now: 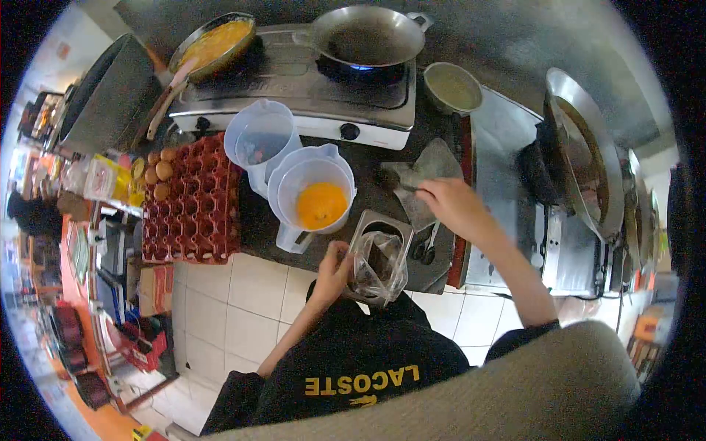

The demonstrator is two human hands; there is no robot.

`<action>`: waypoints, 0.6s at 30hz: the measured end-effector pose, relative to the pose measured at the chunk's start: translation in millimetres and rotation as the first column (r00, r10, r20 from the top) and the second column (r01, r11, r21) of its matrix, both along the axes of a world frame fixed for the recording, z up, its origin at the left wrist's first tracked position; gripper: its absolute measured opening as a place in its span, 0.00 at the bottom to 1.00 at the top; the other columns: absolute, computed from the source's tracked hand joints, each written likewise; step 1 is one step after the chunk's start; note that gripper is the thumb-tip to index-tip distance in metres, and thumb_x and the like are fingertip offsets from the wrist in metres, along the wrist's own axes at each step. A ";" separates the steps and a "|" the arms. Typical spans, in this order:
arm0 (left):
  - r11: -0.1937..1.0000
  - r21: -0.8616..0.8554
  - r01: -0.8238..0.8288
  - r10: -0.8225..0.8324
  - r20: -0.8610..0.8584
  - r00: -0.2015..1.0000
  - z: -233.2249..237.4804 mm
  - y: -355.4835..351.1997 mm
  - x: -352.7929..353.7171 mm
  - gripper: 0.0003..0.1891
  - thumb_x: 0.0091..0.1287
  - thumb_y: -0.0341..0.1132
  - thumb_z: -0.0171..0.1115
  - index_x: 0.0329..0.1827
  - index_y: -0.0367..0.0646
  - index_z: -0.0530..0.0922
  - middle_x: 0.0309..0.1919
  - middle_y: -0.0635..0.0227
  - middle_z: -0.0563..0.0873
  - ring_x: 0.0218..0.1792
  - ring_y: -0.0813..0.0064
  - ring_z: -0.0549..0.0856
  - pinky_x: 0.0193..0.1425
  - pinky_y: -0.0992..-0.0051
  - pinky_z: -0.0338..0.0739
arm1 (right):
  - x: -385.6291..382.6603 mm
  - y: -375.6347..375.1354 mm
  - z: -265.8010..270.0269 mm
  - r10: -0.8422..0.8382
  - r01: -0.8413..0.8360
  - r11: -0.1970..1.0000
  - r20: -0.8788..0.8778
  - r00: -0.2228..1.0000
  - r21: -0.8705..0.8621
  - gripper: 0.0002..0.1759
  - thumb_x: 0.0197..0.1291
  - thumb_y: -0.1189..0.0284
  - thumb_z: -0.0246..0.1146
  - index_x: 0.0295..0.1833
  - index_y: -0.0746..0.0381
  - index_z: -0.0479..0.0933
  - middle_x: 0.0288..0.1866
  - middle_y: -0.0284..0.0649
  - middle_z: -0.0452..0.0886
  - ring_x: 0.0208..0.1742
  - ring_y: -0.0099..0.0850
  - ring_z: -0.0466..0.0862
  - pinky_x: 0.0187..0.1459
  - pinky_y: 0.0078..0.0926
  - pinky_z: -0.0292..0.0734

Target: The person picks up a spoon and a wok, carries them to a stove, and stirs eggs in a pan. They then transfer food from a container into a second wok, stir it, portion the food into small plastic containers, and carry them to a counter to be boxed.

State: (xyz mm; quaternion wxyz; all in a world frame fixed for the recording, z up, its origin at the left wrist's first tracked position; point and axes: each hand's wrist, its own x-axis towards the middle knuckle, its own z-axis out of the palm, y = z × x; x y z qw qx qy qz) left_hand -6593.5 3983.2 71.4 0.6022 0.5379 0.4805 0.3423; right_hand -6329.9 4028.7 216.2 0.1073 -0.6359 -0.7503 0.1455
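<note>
Closest to the camera is a curved brown-grey shape [478,389] at five o'clock; what it is, I cannot tell. Next comes the black shirt [353,345] with yellow letters. At five o'clock, just off the centre, is the metal container [403,234] with a clear plastic bag [381,264] inside. The left hand [334,273] is at its left side, fingers bent and near together; whether they grip the wall, I cannot tell. The right hand [454,207], at three o'clock, has thumb and fingertips clamped on a dark utensil [393,180], too blurred to name, over a greyish cloth [439,163]. Spoons [428,248] lie at four o'clock. At ten o'clock stands a jug with yellow-orange liquid [321,204], beside another clear jug [261,140]. A red egg tray [195,209] is at nine o'clock, and a wok [368,37] sits over blue flame at twelve.
</note>
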 end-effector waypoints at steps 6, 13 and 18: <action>0.829 0.540 0.148 0.103 -0.406 0.908 54.5 -48.4 -13.1 0.28 0.56 0.38 0.65 0.58 0.38 0.66 0.58 0.50 0.66 0.58 0.47 0.68 0.65 0.56 0.62 | -24.2 -42.3 58.3 0.378 -0.320 0.900 0.161 0.912 -0.296 0.09 0.57 0.67 0.57 0.39 0.58 0.80 0.30 0.43 0.81 0.36 0.41 0.82 0.39 0.40 0.76; 0.678 0.687 0.262 0.267 -0.562 0.783 72.3 -54.8 29.7 0.29 0.39 0.49 0.77 0.44 0.49 0.74 0.62 0.54 0.66 0.61 0.48 0.67 0.61 0.50 0.65 | -76.5 -45.2 -18.6 0.393 -0.620 0.773 0.665 0.635 0.134 0.07 0.49 0.68 0.58 0.31 0.57 0.80 0.31 0.35 0.79 0.44 0.32 0.76 0.53 0.39 0.64; 0.624 0.757 0.192 0.227 -0.411 0.883 49.5 -69.6 9.1 0.34 0.37 0.50 0.78 0.47 0.48 0.73 0.64 0.54 0.63 0.62 0.47 0.65 0.63 0.49 0.61 | -66.0 -43.9 -46.2 0.479 -0.716 0.686 0.661 0.578 0.128 0.06 0.48 0.68 0.58 0.28 0.57 0.79 0.30 0.35 0.77 0.43 0.31 0.74 0.52 0.35 0.64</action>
